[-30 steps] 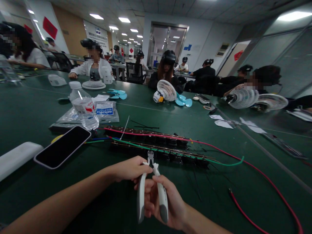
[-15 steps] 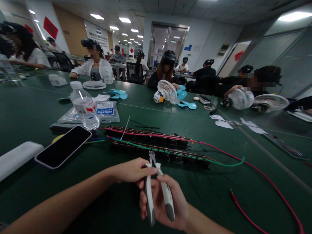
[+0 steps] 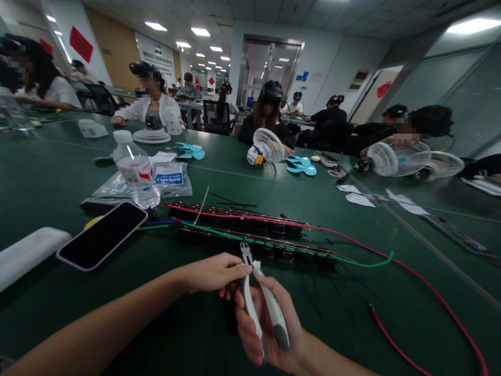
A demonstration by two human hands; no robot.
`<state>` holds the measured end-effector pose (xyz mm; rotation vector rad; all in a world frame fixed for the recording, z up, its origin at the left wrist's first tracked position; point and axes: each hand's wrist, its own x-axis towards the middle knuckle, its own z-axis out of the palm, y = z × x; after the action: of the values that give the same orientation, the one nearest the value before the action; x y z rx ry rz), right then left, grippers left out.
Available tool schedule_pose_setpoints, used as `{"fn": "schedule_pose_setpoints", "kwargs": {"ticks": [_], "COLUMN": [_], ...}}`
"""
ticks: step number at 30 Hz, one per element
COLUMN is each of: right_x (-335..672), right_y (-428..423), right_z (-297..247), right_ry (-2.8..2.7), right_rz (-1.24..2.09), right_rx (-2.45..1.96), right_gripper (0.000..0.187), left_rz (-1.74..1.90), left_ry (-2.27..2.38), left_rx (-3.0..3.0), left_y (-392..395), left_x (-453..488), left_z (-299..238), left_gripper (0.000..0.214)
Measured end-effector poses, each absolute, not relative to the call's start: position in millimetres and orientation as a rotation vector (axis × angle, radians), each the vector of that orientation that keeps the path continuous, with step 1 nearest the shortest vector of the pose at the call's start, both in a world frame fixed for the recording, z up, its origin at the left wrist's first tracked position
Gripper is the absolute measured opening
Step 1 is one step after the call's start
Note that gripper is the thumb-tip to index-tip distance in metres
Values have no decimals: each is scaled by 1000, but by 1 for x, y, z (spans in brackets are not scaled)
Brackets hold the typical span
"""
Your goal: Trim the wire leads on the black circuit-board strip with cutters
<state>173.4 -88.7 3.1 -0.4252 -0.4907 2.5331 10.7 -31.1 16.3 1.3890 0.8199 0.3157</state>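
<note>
My right hand (image 3: pixel 270 329) is wrapped round the white-and-grey handles of a small pair of cutters (image 3: pixel 260 300), jaws pointing away from me. My left hand (image 3: pixel 213 272) pinches at the cutters' head with thumb and fingers together; what it holds there is too small to see. Just beyond the jaws lie two long dark terminal strips (image 3: pixel 250 230) on the green table (image 3: pixel 391 261), with a green wire (image 3: pixel 352 261) and a red wire (image 3: pixel 422 292) running along them and off to the right.
A dark phone (image 3: pixel 102 235) lies face up at left, beside a white flat object (image 3: pixel 27 253). A water bottle (image 3: pixel 135 169) and a plastic bag (image 3: pixel 168 177) stand behind it. Across the table other people handle small white fans (image 3: pixel 268 146) and blue blades (image 3: pixel 299 164).
The cutters' handles have closed together and tilted to the right in my right hand, which shifted slightly right. My left hand stays pinched at the head.
</note>
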Motion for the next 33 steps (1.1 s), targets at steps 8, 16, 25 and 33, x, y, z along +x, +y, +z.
{"fn": "schedule_pose_setpoints", "kwargs": {"ticks": [8,16,25,33], "right_x": [169,170,179,205], "right_y": [-92,-91,-88,-68], "right_z": [1,-2,12,38], "right_ry": [-438,-451,-788,-1300], "right_rz": [2524,2574,2536,2234], "right_rx": [-435,-384,-423,-820], "right_gripper": [55,57,45,28], "left_rz": [307,321,709,982], "left_ry": [827,806,883,1186], "left_rx": [1412,1401,1420,2347], "left_y": [-31,-30,-28,-32], "left_x": [9,8,10,9], "left_z": [15,16,16,22], "left_gripper": [43,43,42,27]}}
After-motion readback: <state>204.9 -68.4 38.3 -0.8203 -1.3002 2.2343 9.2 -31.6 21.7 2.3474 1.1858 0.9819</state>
